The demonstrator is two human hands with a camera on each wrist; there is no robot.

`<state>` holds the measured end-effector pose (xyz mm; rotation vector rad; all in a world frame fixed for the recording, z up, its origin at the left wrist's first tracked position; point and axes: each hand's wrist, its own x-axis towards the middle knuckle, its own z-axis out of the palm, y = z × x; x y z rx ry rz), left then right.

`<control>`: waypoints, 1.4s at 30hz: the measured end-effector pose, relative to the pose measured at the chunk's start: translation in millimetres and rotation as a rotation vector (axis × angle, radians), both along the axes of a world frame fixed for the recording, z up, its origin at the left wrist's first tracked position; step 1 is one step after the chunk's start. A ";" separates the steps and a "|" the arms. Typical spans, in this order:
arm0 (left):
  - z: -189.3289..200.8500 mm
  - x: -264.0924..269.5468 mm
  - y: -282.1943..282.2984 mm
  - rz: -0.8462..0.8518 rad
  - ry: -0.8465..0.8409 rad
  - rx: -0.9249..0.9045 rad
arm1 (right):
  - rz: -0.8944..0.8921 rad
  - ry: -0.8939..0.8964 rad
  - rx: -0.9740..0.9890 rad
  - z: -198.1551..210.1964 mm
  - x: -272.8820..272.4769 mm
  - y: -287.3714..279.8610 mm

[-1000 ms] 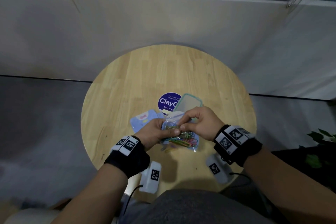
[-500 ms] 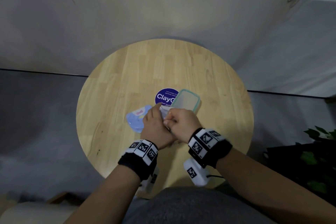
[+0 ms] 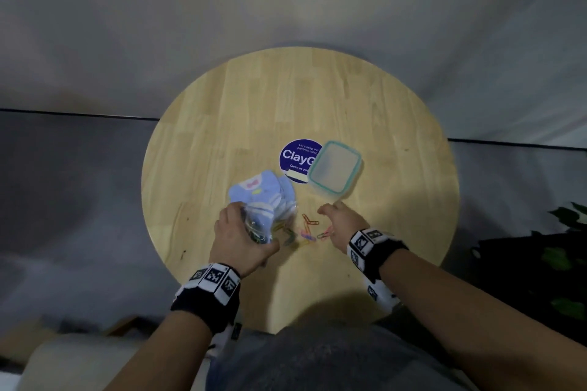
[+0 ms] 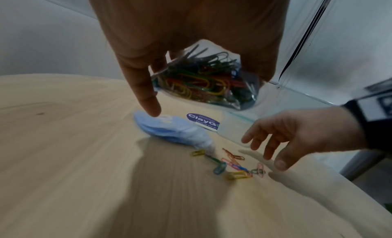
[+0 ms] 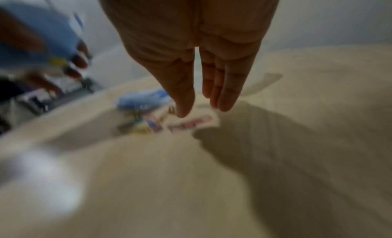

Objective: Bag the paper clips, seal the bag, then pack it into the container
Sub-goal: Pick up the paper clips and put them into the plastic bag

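Bagging is only partly done. The left hand (image 3: pixel 241 240) grips the clear bag (image 4: pixel 203 79), lifted off the table (image 3: pixel 222 124), mostly full of coloured clips; whether its top is sealed, cannot tell. Roughly 8 loose paper clips (image 3: pixel 309 228) lie on the table just short of the container (image 3: pixel 335 171), between both hands. The right hand (image 3: pixel 344 220) hovers over them with fingers extended, holding nothing. The container sits open and empty beside the round purple sticker (image 3: pixel 298 157), with a stack of blue packets (image 3: pixel 263 192) to its left. Left to do: gather stray clips, seal, pack into container.
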<state>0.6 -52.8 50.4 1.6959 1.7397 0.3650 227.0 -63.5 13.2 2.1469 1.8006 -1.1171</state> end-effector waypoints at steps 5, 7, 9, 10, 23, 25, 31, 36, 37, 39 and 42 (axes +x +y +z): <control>-4.0 -13.5 -5.6 -0.041 0.039 -0.051 | 0.130 -0.072 0.019 -24.4 -2.1 2.8; -5.9 -19.2 -4.3 -0.026 0.037 -0.062 | 0.096 -0.055 0.038 -27.1 -4.9 4.3; -8.0 -21.5 -4.0 -0.025 0.036 -0.069 | 0.062 -0.039 0.059 -29.3 -7.2 3.3; -9.5 -23.2 -3.5 -0.028 0.038 -0.073 | 0.049 -0.027 0.061 -31.3 -9.6 3.6; -27.8 -32.0 -12.6 -0.059 0.039 -0.108 | 0.062 0.010 0.087 -37.4 -37.3 12.8; -29.0 -30.3 -12.5 -0.059 0.040 -0.103 | 0.075 -0.022 0.082 -37.4 -37.8 12.2; -30.1 -21.7 -11.7 -0.085 0.035 -0.107 | 0.142 -0.084 0.074 -34.3 -38.9 8.0; -30.6 -14.5 -10.8 -0.099 0.032 -0.116 | 0.192 -0.154 0.033 -32.6 -38.1 -2.4; -30.7 -13.7 -11.0 -0.102 0.034 -0.119 | 0.193 -0.155 0.026 -32.2 -37.7 -3.7; -29.9 -12.5 -11.3 -0.112 0.040 -0.128 | 0.186 -0.153 0.022 -30.2 -37.1 -4.1; -29.4 -11.3 -11.6 -0.131 0.053 -0.129 | 0.196 -0.131 0.046 -26.7 -36.1 -2.9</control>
